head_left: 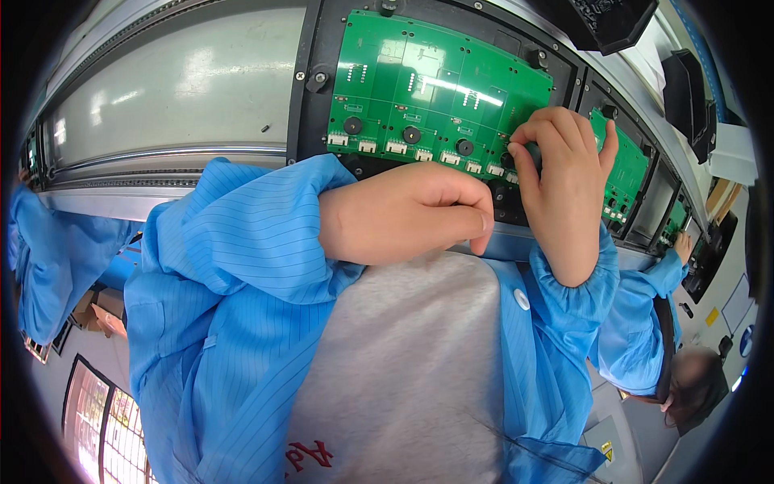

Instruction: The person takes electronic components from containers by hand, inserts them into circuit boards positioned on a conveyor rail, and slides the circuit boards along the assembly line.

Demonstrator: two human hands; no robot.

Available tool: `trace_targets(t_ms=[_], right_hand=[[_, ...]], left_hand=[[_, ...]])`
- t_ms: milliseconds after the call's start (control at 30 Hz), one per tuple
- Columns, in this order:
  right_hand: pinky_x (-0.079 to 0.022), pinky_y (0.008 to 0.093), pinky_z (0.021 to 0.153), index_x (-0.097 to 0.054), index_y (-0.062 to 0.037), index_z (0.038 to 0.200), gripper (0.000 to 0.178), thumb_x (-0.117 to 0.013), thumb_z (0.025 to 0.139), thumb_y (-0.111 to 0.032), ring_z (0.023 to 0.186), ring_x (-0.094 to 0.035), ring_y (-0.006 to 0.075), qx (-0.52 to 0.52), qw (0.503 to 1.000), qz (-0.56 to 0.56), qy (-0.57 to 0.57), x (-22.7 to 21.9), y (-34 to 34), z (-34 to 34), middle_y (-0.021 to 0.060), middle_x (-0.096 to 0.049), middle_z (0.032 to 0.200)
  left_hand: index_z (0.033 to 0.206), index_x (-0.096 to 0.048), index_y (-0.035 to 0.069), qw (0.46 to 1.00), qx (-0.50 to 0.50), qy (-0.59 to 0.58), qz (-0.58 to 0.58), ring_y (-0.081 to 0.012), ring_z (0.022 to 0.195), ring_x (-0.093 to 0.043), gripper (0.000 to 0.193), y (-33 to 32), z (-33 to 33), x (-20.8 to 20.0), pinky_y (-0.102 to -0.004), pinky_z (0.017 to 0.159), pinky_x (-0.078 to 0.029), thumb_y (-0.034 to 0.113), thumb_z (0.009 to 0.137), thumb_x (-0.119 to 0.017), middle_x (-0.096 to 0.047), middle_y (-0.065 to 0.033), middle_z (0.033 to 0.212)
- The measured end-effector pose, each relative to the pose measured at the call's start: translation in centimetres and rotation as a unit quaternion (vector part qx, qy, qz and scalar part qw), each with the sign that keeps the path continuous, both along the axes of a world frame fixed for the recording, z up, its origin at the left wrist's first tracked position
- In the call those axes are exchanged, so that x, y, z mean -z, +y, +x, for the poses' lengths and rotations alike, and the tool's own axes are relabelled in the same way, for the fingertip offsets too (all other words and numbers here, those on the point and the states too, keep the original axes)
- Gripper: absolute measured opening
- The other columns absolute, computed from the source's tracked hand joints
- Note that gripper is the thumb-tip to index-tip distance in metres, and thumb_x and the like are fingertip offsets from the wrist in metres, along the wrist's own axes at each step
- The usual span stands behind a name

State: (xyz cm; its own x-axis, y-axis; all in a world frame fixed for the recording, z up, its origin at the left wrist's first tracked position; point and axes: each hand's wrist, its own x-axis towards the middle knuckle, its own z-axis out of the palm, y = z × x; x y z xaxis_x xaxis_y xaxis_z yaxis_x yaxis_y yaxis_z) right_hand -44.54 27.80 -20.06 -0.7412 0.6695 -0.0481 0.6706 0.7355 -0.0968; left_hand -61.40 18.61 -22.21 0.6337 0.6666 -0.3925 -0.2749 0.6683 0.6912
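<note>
A green circuit board panel (435, 81) sits in a black carrier frame (310, 121) in front of me. Along its near edge are several white connectors (396, 148) and round black buzzers (412, 135). My right hand (564, 173) is over the panel's right end. Its thumb and index finger pinch a round black buzzer (507, 160) at the board, partly hidden by the fingertips. Closer to my body, my left hand (411, 208) hovers near the panel's near edge with its fingers curled and thumb pressed in. Whatever it may hold is hidden.
Another framed green board (625, 169) lies to the right on the line. Left of my carrier runs a pale conveyor bed (177, 89) with a metal rail (169, 161) and a small dark bit (264, 128). Black bins (689, 105) stand far right. Co-workers in blue are at both sides.
</note>
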Motion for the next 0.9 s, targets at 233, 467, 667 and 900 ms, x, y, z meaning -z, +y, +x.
trace_targets(t_ms=[233, 467, 667, 900], right_hand=[[-0.031, 0.0467, 0.097, -0.059, -0.009, 0.083, 0.012, -0.064, 0.072, -0.007, 0.088, -0.051, 0.0197, -0.05, 0.998, -0.036, -0.016, -0.9, 1.5, -0.4, 0.0007, -0.054, 0.087], [-0.029, 0.0403, 0.096, -0.063, -0.0113, 0.086, 0.017, -0.066, 0.07, -0.009, 0.082, -0.05, 0.0172, -0.001, 0.98, -0.047, 0.196, -1.3, 0.0, -0.6, -0.0007, -0.056, 0.087], [-0.024, 0.041, 0.098, -0.065, -0.0127, 0.082, 0.014, -0.068, 0.068, -0.011, 0.081, -0.049, 0.016, -0.027, 0.966, -0.07, 0.247, -0.2, -2.7, -1.3, -0.0013, -0.057, 0.087], [-0.022, 0.0426, 0.1, -0.065, -0.0123, 0.078, 0.011, -0.069, 0.068, -0.011, 0.082, -0.05, 0.0163, -0.014, 0.967, -0.076, 0.244, 0.1, -2.7, -1.2, -0.0005, -0.057, 0.087]], left_hand=[[0.104, -0.057, 0.001, 0.984, -0.123, -0.116, -0.055, -0.0134, 0.071, -0.052, 0.035, 0.3, -0.1, 0.5, -0.0247, 0.065, -0.042, 0.028, 0.097, -0.036, -0.058, -0.0088, 0.092], [0.127, -0.044, -0.005, 0.942, -0.248, -0.197, -0.108, -0.0257, 0.103, -0.056, 0.062, 0.0, 0.6, 0.8, -0.0349, 0.089, -0.043, 0.046, 0.098, -0.024, -0.053, -0.0186, 0.119], [0.133, -0.034, -0.01, 0.922, -0.299, -0.234, -0.081, -0.0287, 0.115, -0.048, 0.068, -0.1, 0.8, 0.6, -0.0395, 0.102, -0.035, 0.048, 0.097, -0.025, -0.045, -0.0233, 0.127], [0.133, -0.037, -0.005, 0.928, -0.305, -0.2, -0.078, -0.0274, 0.111, -0.053, 0.063, -0.4, 0.9, 0.4, -0.0395, 0.1, -0.039, 0.047, 0.098, -0.026, -0.049, -0.0209, 0.125]])
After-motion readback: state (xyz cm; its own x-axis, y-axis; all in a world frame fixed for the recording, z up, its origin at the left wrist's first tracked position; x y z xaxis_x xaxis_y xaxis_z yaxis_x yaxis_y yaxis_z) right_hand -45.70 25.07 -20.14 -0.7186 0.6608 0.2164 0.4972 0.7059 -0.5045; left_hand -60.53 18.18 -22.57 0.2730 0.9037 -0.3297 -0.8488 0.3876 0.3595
